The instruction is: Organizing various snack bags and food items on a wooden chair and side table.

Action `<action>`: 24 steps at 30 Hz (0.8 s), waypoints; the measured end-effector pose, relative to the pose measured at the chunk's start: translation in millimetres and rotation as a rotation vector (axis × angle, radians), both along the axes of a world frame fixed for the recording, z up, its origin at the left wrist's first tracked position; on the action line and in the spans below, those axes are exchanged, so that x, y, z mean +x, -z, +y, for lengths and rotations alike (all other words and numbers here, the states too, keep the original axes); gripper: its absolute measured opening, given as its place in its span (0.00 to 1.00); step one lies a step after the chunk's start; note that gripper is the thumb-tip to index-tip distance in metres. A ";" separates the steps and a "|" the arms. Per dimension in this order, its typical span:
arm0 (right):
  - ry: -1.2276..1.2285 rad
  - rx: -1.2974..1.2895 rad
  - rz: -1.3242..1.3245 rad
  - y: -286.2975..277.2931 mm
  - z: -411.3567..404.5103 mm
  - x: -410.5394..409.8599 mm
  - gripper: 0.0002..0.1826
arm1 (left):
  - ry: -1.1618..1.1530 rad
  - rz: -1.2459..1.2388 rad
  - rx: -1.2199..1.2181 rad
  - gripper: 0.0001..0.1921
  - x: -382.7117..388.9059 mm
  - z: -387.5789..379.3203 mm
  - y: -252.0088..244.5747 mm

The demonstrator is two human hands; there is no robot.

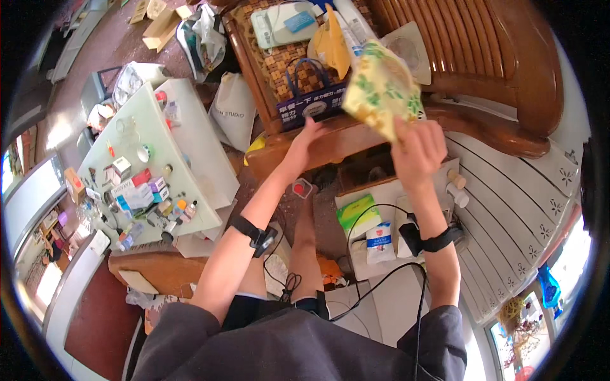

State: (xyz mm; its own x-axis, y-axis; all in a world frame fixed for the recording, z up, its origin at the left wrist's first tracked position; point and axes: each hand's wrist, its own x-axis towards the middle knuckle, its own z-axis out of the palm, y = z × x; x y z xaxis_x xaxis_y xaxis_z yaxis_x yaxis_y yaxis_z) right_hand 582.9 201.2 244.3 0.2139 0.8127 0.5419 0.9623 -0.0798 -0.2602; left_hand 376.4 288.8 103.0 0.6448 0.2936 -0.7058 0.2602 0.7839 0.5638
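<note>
My right hand [419, 152] grips the lower corner of a yellow bag with green and brown patterns [381, 90], held up over the front of a wooden bench [333, 143]. The bag is slightly blurred, and its material cannot be told. My left hand [307, 135] is raised with its fingers apart and holds nothing. Just beyond it, a dark purple bag with blue handles [312, 108] rests on the bench seat. Behind that lie an orange-yellow item [331, 43] and a pale green flat case [274, 28] with a blue card [299, 22] on it.
To the left stands a glass-topped table [190, 200] crowded with small boxes and bottles. A white bag [233, 109] is beside the bench. At right, a green tissue pack [358, 214] and a white-and-blue packet [380, 243] lie on a cabinet. Black cables [421, 295] hang near my right arm.
</note>
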 end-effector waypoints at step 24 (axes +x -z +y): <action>0.451 -0.142 0.454 -39.0 -49.7 -76.8 0.07 | -0.534 -0.455 -0.636 0.35 -57.6 52.0 -67.7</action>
